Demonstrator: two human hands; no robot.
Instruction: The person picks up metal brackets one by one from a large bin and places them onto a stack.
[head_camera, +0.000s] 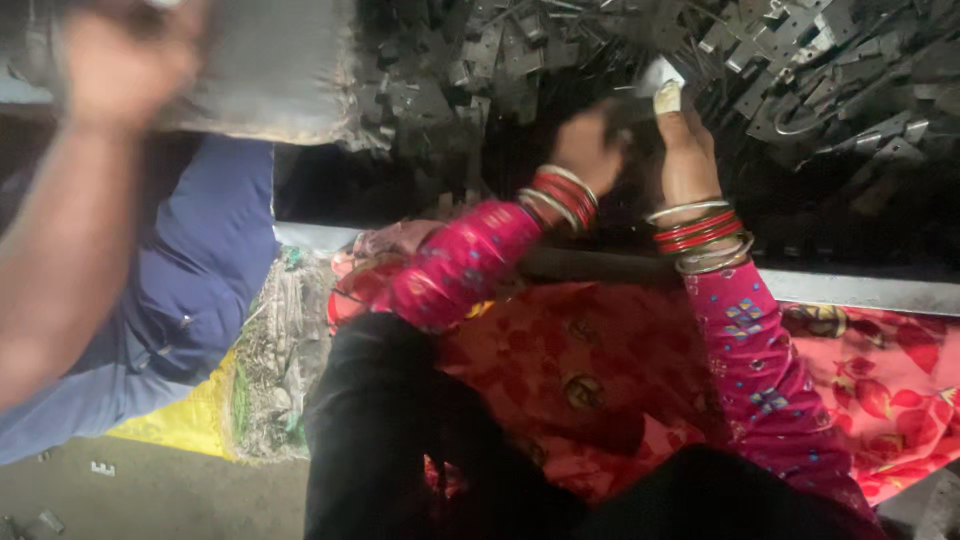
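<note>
Reaching into the parts heap (800, 70), both hands up at the top of the view, close together

Left hand (590, 145): curled, knuckles toward camera, in the dark gap at the heap's near edge. Fingers look closed, but what they hold, if anything, is hidden, so cannot tell

Right hand (685, 150): fingers pinched narrow on a small pale metal piece (655, 75), thumb tip with a pale wrap or cap pressing just below it. The piece is small, flat and tilted, and sits at the fingertips, on the far side of the hand, touching the heap or just above it; too blurred to say which. Long axis unclear

Key relation: the piece lies up and slightly right of the left hand, directly at the right fingertips. Right hand is the nearer one and has it; left is just beside, a bit lower

The heap is dark flat stamped brackets, loosely tangled, spreading right of both hands. A grey metal rail (850, 290) runs across below the wrists, bangles on both

A second person's arm (70, 240) comes in at far left, blurred, hand up by a grey sack (270, 70), well apart from the piece
</note>
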